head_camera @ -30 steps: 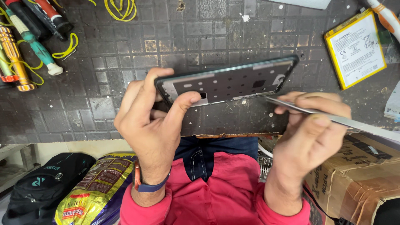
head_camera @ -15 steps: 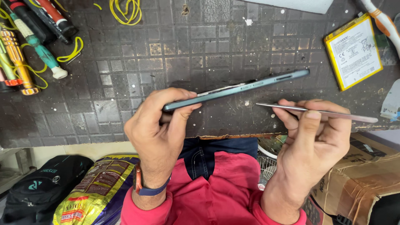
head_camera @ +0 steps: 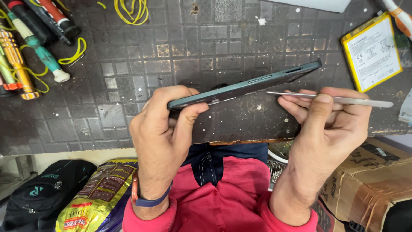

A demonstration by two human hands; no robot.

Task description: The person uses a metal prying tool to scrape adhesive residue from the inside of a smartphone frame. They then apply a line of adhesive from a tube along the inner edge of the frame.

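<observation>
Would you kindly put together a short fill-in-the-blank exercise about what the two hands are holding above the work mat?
1. The left hand holds a dark phone turned so that its ____ faces the camera.
2. The right hand holds a thin ____ tool of silvery colour.
3. The flat battery on the mat has a ____ border.

Missing words: edge; metal; yellow

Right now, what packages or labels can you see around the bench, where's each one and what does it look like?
Battery pack: far right of the bench top, flat rectangle, white label face, yellow border.
Snack bag: on the floor below the bench, left of the person, crinkled yellow and purple plastic with red patches.
Cardboard box: lower right, brown, taped, partly behind the right hand.
</observation>
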